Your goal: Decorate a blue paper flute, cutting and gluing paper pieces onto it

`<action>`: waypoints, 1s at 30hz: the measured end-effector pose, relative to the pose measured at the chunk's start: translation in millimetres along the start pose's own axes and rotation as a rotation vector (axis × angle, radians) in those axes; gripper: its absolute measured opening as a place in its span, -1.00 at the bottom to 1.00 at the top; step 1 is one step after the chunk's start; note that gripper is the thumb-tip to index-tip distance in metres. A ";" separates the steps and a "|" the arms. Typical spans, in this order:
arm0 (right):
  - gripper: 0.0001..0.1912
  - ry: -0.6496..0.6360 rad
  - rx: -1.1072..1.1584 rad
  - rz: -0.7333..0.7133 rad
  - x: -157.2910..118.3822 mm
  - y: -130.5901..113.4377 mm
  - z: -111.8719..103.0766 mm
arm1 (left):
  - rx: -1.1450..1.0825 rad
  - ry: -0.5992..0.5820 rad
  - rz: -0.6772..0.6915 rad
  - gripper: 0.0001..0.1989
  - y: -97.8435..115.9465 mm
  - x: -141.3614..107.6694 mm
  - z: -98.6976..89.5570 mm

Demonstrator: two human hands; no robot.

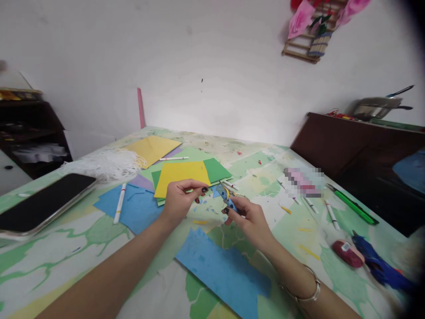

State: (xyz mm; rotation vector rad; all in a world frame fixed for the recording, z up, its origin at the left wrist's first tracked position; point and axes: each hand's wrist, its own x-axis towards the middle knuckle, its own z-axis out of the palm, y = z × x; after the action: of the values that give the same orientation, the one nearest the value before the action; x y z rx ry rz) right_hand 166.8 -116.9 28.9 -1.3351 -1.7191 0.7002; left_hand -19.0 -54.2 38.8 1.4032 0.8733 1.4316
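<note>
- Right hand (254,220): closed round a blue tool (230,202), spotted, tip toward upper left; partly hidden by the fingers.
- Left hand (179,198): thumb and finger drawn together, just beside the tool; whether a scrap lies between them, too small to tell.
- Nearest, one blue sheet (224,270), ragged-edged, flat on the table cover (159,283).
- Phone (46,201), screen dark, at left.
- Blue sheets (139,212), a white marker (120,204) lying across them.
- Red item (347,253), at right.
- Green cutter (355,207), beyond it.
- Yellow sheet (182,175), overlying green sheets (217,170), behind the left hand.
- White string (106,165), heaped, left of a gold sheet (152,149).
- Farthest, wall (212,88), with pink paper roses (300,18) on a small wooden rack (299,51).
</note>
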 end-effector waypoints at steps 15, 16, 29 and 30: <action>-0.86 0.018 -0.027 0.036 0.3 1.7 -0.2 | -0.520 0.370 -0.160 -0.82 7.8 20.8 -26.8; -0.86 0.020 -0.021 0.043 0.3 1.8 -0.1 | -0.517 0.390 -0.166 -0.82 7.3 22.5 -29.4; -0.78 0.027 -0.103 -0.003 1.4 1.7 -2.0 | 0.330 -0.124 0.401 -0.86 6.2 1.7 -4.9; -0.78 0.025 -0.115 -0.008 1.4 1.8 -2.0 | 0.387 -0.163 0.488 -0.88 5.9 0.8 -4.9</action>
State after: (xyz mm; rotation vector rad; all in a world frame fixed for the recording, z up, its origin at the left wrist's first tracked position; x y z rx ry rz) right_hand 169.3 -115.2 28.8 -1.4086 -1.7666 0.5849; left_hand -24.6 -54.8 44.1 2.1054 0.7583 1.5203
